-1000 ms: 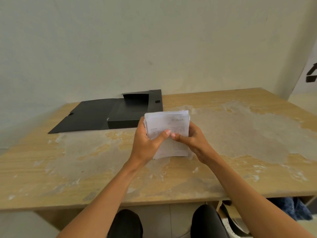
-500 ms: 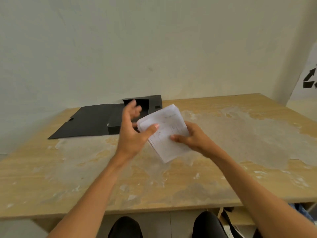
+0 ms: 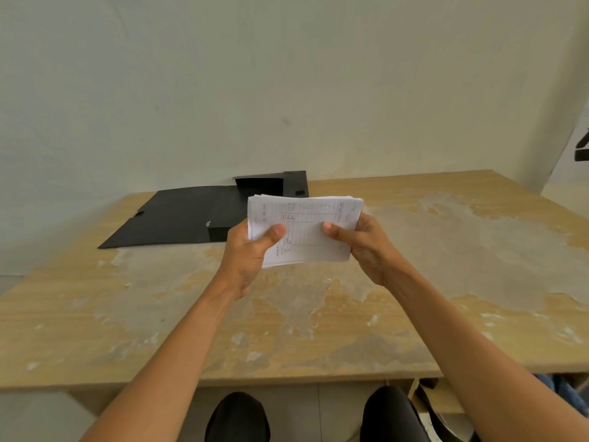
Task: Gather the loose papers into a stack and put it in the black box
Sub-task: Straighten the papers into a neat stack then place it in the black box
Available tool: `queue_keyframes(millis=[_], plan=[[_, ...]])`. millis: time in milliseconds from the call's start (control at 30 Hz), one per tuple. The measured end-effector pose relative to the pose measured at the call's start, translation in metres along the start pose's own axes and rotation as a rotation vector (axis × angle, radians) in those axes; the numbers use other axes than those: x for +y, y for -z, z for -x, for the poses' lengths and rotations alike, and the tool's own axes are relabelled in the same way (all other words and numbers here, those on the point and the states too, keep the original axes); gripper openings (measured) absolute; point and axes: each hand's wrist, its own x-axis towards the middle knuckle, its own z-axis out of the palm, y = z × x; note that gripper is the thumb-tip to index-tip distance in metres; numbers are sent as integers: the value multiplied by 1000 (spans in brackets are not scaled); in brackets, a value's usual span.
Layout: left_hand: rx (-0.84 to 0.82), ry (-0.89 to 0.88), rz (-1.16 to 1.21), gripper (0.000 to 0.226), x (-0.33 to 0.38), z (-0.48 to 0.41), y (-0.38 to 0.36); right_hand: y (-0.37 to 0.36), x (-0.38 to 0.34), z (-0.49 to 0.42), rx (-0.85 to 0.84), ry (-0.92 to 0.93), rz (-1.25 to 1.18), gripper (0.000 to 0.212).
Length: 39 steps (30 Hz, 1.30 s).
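A stack of white printed papers (image 3: 306, 231) is held up above the table, long side across. My left hand (image 3: 251, 250) grips its left edge, thumb on the front sheet. My right hand (image 3: 366, 247) grips its right edge the same way. The black box (image 3: 264, 189) lies open at the back of the table just behind the stack, its flat lid (image 3: 178, 218) spread out to the left. The stack hides part of the box's front.
The wooden table (image 3: 446, 266) has a worn, patchy grey surface and stands against a pale wall. Its front edge runs just above my knees. Dark items lie on the floor under the table's right end.
The stack has turned from tilted to level and lifted a little. My left hand, which was loose beside it, now grips its left edge again.
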Motion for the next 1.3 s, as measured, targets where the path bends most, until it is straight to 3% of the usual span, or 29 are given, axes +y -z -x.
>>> queue_keyframes(millis=[200,333,467,567,700,1000,1067,1200,1233,1300], plan=[[-48,90,-120,42,-24,7,18,6,27,13,25,-86,83,45],[-15,111,-103,26,-35,7,16,5,33,14,28,-69,71,40],[13,-7,-133,17,-29,5,7,-4,27,11,68,-3,58,30],[3,-51,-46,19,-20,2,8,-4,19,8,57,31,59,33],[-13,33,-58,44,-33,8,13,1,31,13,-11,-48,129,39],[57,47,-24,32,-24,8,8,-21,32,11,105,10,9,28],[49,-12,-112,26,-9,1,15,-19,23,9,101,22,120,37],[-118,-134,-345,19,33,-13,31,-18,-21,2,208,266,712,77],[-175,-161,-388,20,44,-17,32,-23,-34,-1,167,332,805,78],[-254,-190,-450,19,61,-23,30,-39,-53,-10,-1,313,951,62]])
